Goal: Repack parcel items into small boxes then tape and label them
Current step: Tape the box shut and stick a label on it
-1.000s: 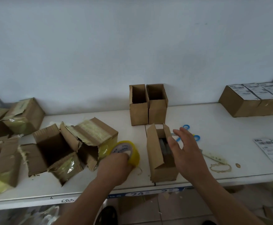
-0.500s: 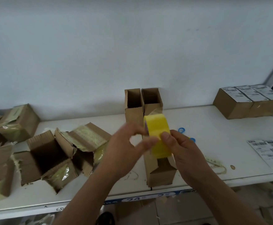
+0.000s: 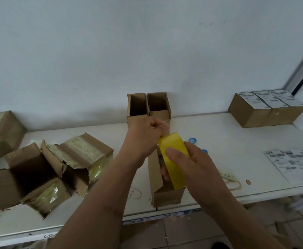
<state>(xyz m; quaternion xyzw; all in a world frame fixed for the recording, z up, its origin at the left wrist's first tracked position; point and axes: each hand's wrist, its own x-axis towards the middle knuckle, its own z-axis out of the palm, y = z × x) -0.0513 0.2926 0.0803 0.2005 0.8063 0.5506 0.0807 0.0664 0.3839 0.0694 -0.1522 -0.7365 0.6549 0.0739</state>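
A yellow tape roll (image 3: 174, 159) is held above a small open cardboard box (image 3: 167, 194) at the table's front edge. My right hand (image 3: 195, 166) grips the roll, thumb across its outer face. My left hand (image 3: 147, 135) pinches the tape's loose end at the roll's upper left corner, fingers curled. The box's contents are mostly hidden behind the roll and my right hand. Two empty small boxes (image 3: 148, 106) stand upright at the back against the wall.
Torn, opened parcel boxes (image 3: 57, 168) crowd the left of the white table (image 3: 219, 133). Three labelled sealed boxes (image 3: 265, 108) sit at the back right. A sheet of labels (image 3: 294, 162) lies at the right edge. Blue-handled scissors (image 3: 194, 141) peek out behind my right hand.
The tape roll went from my left hand on the table up over the small box into my right hand. My left hand now pinches the tape's end.
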